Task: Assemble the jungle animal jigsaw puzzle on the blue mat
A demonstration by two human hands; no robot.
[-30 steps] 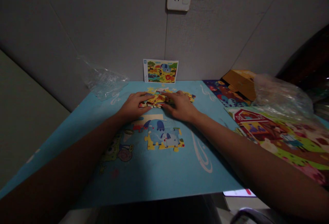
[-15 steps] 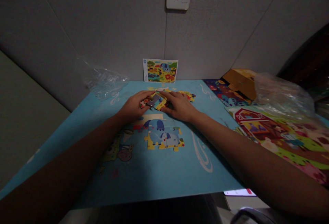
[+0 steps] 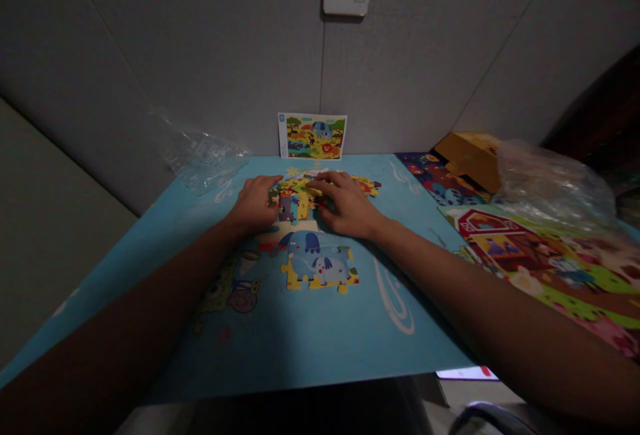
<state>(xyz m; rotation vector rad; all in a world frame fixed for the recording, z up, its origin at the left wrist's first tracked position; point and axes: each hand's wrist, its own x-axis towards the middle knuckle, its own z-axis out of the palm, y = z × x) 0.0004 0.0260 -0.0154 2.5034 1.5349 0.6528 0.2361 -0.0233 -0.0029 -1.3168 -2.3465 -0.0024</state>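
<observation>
Left hand: here it is, the left hand (image 3: 256, 203) down at the left edge of the puzzle pieces (image 3: 300, 205), fingers drawn close together; their tips are hard to make out, so I can't tell whether they pinch anything.
Right hand: opposite, the right hand (image 3: 346, 203) arches in over the same cluster, forefinger reaching out, thumb apart from it; whether a piece sits between them, I cannot tell.
Puzzle pieces: bunched between the two hands, towards the far side of the blue table (image 3: 325, 335), some looking overlapped.
Elephant section: the joined elephant section (image 3: 320, 262) lies flat, picture up, just on the person's side of the cluster. Danger spot, I'd say: a wrist dragged back low could catch its knobs and pull a seam apart.
Lion piece: the lion piece (image 3: 369, 186) peeks out past the right hand; a careless sideways sweep could shove it off unnoticed.
Picture card: propped against the wall, the picture card (image 3: 315, 137) looks lightly balanced; pieces pushed too far back might knock it down.
Light: dim, with shadow around the hands, so a piece could easily be misread or turned the wrong way.
</observation>
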